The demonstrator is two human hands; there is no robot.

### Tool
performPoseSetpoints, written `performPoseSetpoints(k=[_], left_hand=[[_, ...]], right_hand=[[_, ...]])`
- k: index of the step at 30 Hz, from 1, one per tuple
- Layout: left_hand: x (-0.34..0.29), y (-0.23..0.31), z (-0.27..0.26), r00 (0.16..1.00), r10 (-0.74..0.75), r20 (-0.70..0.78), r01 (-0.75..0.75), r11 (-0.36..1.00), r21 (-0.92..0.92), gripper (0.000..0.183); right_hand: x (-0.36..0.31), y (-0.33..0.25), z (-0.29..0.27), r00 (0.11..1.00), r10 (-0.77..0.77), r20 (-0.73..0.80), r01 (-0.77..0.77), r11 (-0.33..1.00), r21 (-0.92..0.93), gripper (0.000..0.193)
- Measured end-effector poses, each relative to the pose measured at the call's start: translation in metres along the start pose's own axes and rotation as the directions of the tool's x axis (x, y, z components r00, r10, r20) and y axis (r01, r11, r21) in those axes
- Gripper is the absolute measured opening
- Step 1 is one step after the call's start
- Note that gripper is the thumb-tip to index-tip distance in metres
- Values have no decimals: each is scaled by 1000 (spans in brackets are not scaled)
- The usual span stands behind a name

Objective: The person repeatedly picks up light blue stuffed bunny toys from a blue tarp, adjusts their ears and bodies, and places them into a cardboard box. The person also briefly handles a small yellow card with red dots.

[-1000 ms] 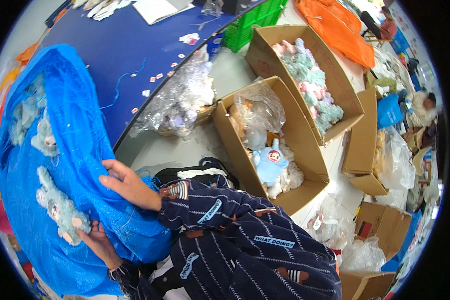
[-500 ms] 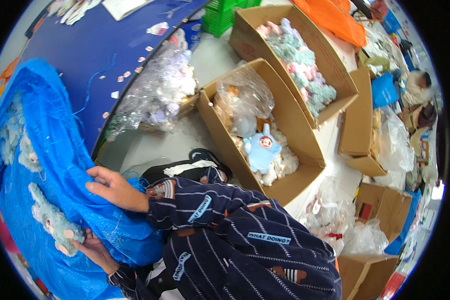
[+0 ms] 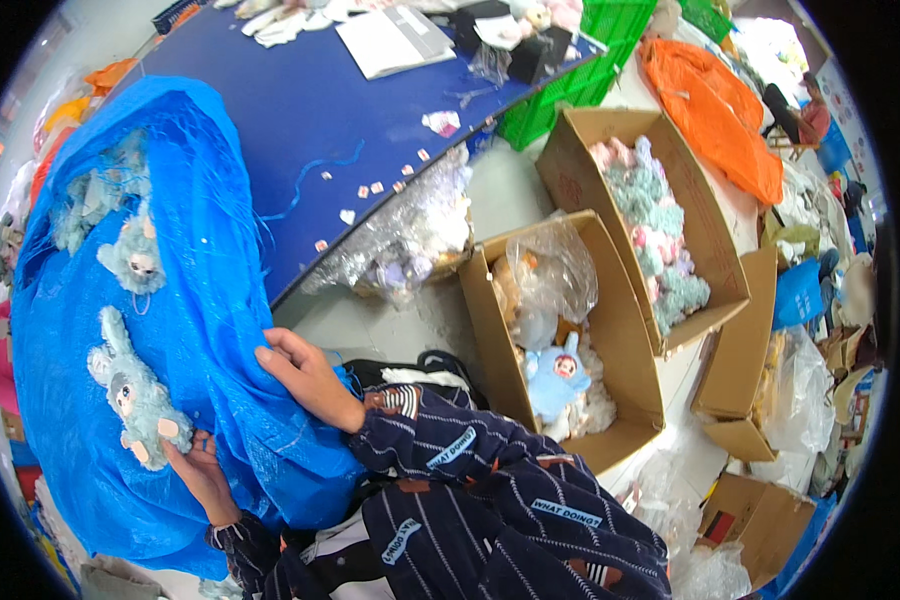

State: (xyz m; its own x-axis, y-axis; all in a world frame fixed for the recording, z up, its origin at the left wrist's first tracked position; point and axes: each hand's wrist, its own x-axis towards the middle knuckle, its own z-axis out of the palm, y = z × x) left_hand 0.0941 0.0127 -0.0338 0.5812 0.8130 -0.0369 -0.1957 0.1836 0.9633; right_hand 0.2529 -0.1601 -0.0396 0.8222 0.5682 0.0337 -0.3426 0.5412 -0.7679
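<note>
Head view: my left hand (image 3: pixel 206 478), half-curled, touches toy (image 3: pixel 138 395); my right hand (image 3: pixel 315 380), loosely parted, at sack (image 3: pixel 75 430); can't tell either grip.

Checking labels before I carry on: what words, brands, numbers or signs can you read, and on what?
Wording is not copied out here, only where it stands.
Dark top: light-blue patches with dark capitals, readable.
Upper toy box: faint reddish print, too blurred.
Table: small red-and-white tags, too small.
Toy and sack: no text visible.
</note>
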Motion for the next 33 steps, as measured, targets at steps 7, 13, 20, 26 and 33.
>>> performPoseSetpoints(k=[7, 13, 20, 26, 33], left_hand=[[1, -3, -3, 1000, 3, 4, -3, 1000, -18, 42], [-1, -2, -2, 1000, 6, 14, -6, 1000, -6, 40], [2, 10, -6, 995, -74, -62, 81, 990, 114, 40], [4, 24, -21, 995, -99, 4, 94, 959, 267, 40], [14, 20, -30, 987, -155, 42, 144, 971, 189, 39]], right_hand=[[3, -22, -7, 999, -31, 13, 33, 967, -252, 29], [-2, -35, -25, 999, -33, -7, 31, 970, -240, 28], [-1, -66, -56, 968, -216, -126, 130, 866, -482, 26], [6, -113, -98, 939, -300, -165, 128, 756, -642, 23], [39, -159, -130, 823, -559, -98, 221, 474, -852, 18]])
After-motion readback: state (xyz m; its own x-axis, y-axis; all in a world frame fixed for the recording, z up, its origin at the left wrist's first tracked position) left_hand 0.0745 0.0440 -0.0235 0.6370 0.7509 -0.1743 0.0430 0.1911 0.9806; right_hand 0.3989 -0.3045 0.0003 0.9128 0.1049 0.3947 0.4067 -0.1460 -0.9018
